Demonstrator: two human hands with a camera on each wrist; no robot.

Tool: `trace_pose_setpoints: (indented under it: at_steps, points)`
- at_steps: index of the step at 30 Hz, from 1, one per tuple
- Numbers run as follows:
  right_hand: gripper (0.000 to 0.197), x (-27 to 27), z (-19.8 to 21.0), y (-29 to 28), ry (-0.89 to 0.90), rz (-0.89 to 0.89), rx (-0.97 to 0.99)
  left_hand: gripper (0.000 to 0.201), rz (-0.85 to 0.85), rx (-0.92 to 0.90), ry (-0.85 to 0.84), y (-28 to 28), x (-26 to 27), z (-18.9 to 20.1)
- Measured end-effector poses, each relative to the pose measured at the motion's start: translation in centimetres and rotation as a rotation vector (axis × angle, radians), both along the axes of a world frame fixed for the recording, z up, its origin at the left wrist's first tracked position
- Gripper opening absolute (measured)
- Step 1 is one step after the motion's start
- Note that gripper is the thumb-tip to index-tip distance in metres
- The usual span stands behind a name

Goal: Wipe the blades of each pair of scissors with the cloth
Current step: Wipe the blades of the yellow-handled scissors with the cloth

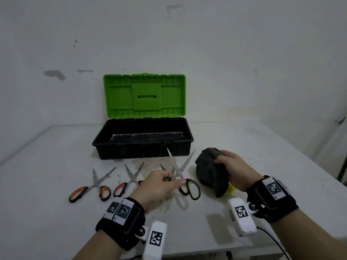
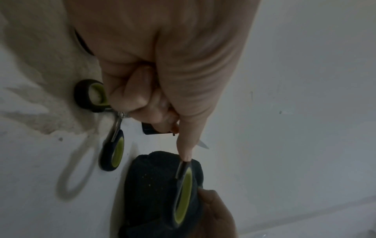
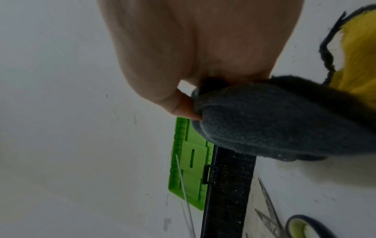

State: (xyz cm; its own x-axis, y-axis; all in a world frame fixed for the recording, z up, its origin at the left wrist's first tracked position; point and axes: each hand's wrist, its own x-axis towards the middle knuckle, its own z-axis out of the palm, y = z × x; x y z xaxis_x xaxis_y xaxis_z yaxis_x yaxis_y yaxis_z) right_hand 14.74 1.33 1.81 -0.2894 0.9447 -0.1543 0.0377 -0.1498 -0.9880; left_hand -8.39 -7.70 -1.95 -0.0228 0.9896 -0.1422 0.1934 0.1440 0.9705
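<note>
Scissors (image 1: pixel 183 177) with green-lined handles, blades splayed toward the toolbox (image 1: pixel 142 139), sit raised off the table (image 1: pixel 56 222), pinched at the pivot by the left hand (image 1: pixel 159 186). Just rightward, the right hand (image 1: pixel 232 169) clutches the dark cloth (image 1: pixel 208 171), apart from the blades.

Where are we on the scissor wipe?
Done: can't tell; no wiped pair is set apart. In hand: left hand holds green scissors open, off the table; right hand grips the cloth, not yet touching blades. Left: orange pair and pink pair on the table.
</note>
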Motion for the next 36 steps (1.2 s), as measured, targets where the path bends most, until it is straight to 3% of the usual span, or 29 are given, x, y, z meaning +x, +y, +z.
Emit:
trace_pose_setpoints:
  at_steps: [4, 8, 10, 13, 16, 22, 24, 28, 33, 36]
  points:
    - [0.017, 0.4, -1.4, -0.6, -0.089, 0.053, 0.150, 0.031, 0.001, 0.004, 0.013, 0.0, -0.1, -0.2]
    - [0.043, 0.0, -2.1, -1.3, -0.227, -0.111, 0.240, 0.032, 0.012, 0.033, 0.022, 0.0, 0.0, -0.5]
    - [0.041, -0.1, -2.0, -1.3, -0.158, -0.161, 0.198, 0.028, 0.021, 0.029, -0.010, 0.0, 0.0, -0.2]
    - [0.023, -0.1, -1.4, -0.9, 0.075, -0.100, 0.014, 0.026, 0.018, 0.039, 0.006, 0.4, -0.3, 0.4]
    - [0.027, -0.4, -1.0, -1.1, 0.209, -0.010, -0.071, 0.028, 0.041, 0.070, 0.085, 0.8, -0.6, 0.9]
    - [0.026, -2.0, -1.1, -1.6, 0.040, -0.158, 0.046, 0.030, 0.025, 0.056, 0.114, 1.2, -0.2, 1.1]
    - [0.030, -2.7, -0.7, -2.3, 0.096, -0.118, -0.004, 0.028, 0.030, 0.042, 0.161, 1.2, 0.1, 1.1]
    - [0.043, -2.7, -0.6, -3.0, 0.186, 0.022, -0.102, 0.029, 0.026, -0.006, 0.095, 1.3, 0.7, 0.8]
    - [0.020, -2.3, -1.2, -3.5, 0.167, 0.107, -0.077, 0.028, -0.010, -0.037, 0.077, 1.4, 0.7, 1.2]
    - [0.027, -2.4, -1.7, -3.7, 0.205, 0.153, -0.108, 0.027, -0.027, -0.041, 0.084, 1.4, 0.8, 1.4]
